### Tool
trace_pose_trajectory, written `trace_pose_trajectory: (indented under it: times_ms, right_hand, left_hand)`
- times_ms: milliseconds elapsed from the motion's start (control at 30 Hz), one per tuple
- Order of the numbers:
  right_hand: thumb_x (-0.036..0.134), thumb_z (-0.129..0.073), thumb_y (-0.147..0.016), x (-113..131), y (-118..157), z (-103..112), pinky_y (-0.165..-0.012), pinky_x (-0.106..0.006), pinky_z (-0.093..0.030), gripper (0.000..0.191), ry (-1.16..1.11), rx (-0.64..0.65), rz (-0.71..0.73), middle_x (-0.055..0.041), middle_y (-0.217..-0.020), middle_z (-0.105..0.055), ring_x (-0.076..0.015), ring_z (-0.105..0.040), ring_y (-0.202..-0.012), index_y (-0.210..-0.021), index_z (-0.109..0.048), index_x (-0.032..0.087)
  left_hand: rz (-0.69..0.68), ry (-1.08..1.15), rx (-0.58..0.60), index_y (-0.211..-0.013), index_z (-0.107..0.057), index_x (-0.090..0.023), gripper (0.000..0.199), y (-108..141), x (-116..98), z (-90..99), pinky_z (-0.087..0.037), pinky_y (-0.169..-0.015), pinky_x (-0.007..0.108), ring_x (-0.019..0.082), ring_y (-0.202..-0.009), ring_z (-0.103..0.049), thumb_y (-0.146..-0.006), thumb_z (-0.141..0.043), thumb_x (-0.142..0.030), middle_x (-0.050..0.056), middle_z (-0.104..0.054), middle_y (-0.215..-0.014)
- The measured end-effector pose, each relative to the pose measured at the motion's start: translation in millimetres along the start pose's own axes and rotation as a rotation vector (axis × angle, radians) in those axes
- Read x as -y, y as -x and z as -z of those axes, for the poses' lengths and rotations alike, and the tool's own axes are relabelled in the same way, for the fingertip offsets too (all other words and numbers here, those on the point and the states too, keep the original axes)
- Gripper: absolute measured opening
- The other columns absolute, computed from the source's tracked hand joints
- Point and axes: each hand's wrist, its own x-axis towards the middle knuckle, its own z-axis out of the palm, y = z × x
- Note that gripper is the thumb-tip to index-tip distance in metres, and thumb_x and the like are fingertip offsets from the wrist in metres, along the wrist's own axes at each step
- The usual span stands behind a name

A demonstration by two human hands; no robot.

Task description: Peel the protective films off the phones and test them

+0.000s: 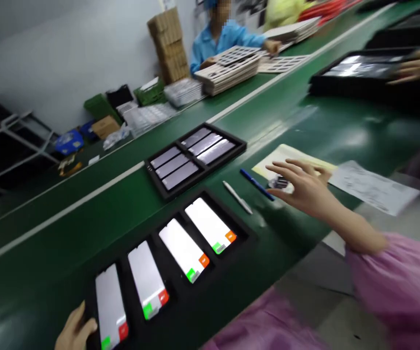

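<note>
A black tray (pixel 158 272) on the green belt holds a row of phone screens with green and red or orange tags, and one bright screen (pixel 184 250) lies near its middle. My left hand (pixel 75 329) sits at the tray's near end, touching its edge, and is cut off by the frame's bottom. My right hand (pixel 301 187) is spread above a yellowish paper (pixel 290 163), over a small silvery item (pixel 278 183). Just left of those fingers lie a blue pen (pixel 255 183) and a white pen (pixel 237 197).
A second black tray (pixel 195 160) holds dark panels. To the right lies a printed sheet (pixel 374 187). A co-worker's hand (pixel 417 65) reaches over a further black tray (pixel 363 73). Across the belt, a person in blue (pixel 224 43) handles stacked trays (pixel 228 70).
</note>
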Motion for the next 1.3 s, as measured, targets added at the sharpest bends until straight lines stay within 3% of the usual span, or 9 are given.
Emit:
trace_pose_trajectory:
  times_ms: [100,200,300,433,567,800,1067,1167,1300]
  right_hand:
    - [0.049,-0.045,-0.108,52,-14,-13,-0.099,-0.048,-0.044,0.044,-0.145,0.142,0.281,-0.013,-0.13,-0.074,-0.0323,-0.063,-0.124,-0.137,-0.069,0.026]
    - [0.045,-0.042,-0.11,105,-36,-47,-0.092,-0.04,-0.044,0.04,-0.207,0.319,0.502,-0.0075,-0.114,-0.078,-0.0247,-0.066,-0.106,-0.113,-0.078,0.028]
    - [0.042,-0.042,-0.111,138,-56,-84,-0.087,-0.042,-0.039,0.042,-0.153,0.352,0.52,-0.0129,-0.111,-0.074,-0.0284,-0.06,-0.103,-0.11,-0.079,0.023]
    - [0.044,-0.042,-0.111,148,-69,-105,-0.082,-0.042,-0.034,0.045,-0.062,0.341,0.501,-0.0167,-0.107,-0.07,-0.0311,-0.055,-0.101,-0.108,-0.077,0.017]
    - [0.049,-0.049,-0.109,148,-71,-97,-0.08,-0.041,-0.033,0.043,-0.031,0.337,0.537,-0.014,-0.102,-0.07,-0.0299,-0.055,-0.098,-0.099,-0.078,0.018]
    - [0.04,-0.063,-0.105,158,-65,-97,-0.092,-0.048,-0.038,0.032,-0.118,0.314,0.587,-0.0116,-0.146,-0.066,-0.0338,-0.056,-0.117,-0.09,-0.083,0.021]
    - [0.033,-0.077,-0.097,146,-69,-116,-0.092,-0.047,-0.039,0.015,-0.373,0.284,0.498,-0.0043,-0.14,-0.072,-0.031,-0.061,-0.117,-0.084,-0.083,0.028]
    - [0.025,-0.073,-0.099,146,-57,-86,-0.084,-0.043,-0.041,0.016,-0.463,0.244,0.583,-0.0087,-0.127,-0.075,-0.026,-0.061,-0.104,-0.085,-0.08,0.022]
    - [0.014,-0.062,-0.102,143,-8,-19,-0.075,-0.037,-0.043,0.018,-0.649,0.462,0.653,-0.0017,-0.083,-0.067,-0.0172,-0.053,-0.077,-0.091,-0.075,0.022]
  left_hand:
    - [0.072,0.087,-0.037,-0.127,-0.069,-0.027,0.054,12,-7,13.5,-0.065,-0.089,0.051,0.034,-0.095,-0.074,-0.078,-0.057,-0.046,0.007,-0.073,-0.108]
    - [-0.133,-0.024,-0.225,-0.131,-0.067,-0.018,0.055,11,-69,22.1,-0.052,-0.11,0.06,0.038,-0.119,-0.066,-0.092,-0.044,-0.048,0.016,-0.068,-0.123]
    - [-0.489,-0.109,-0.089,-0.112,-0.076,-0.027,0.042,4,-155,1.6,-0.05,-0.111,0.053,0.03,-0.119,-0.064,-0.103,-0.038,-0.04,0.01,-0.07,-0.123]
    - [-0.528,-0.118,-0.019,-0.111,-0.078,-0.021,0.032,-11,-224,-42.8,-0.041,-0.113,0.063,0.037,-0.128,-0.056,-0.101,-0.049,-0.027,0.015,-0.065,-0.135]
    - [-0.521,-0.082,-0.016,-0.106,-0.079,-0.018,0.028,-22,-229,-61.0,-0.034,-0.119,0.066,0.038,-0.136,-0.05,-0.1,-0.051,-0.021,0.017,-0.061,-0.139]
    - [-0.641,0.011,-0.065,-0.114,-0.078,-0.021,0.031,-19,-222,-66.8,-0.041,-0.112,0.07,0.037,-0.13,-0.054,-0.101,-0.05,-0.019,0.015,-0.063,-0.134]
    - [-0.735,-0.09,-0.209,-0.112,-0.077,-0.02,0.02,-9,-237,-57.3,-0.037,-0.112,0.079,0.041,-0.125,-0.061,-0.101,-0.06,-0.019,0.013,-0.072,-0.127]
    - [-0.843,-0.056,-0.211,-0.121,-0.073,-0.017,0.023,15,-252,-50.9,-0.04,-0.115,0.071,0.037,-0.121,-0.064,-0.099,-0.067,-0.018,0.014,-0.074,-0.128]
    - [-1.029,0.209,0.044,-0.124,-0.072,-0.016,0.023,58,-271,-54.4,-0.033,-0.129,0.05,0.022,-0.116,-0.067,-0.104,-0.064,-0.025,0.006,-0.078,-0.12]
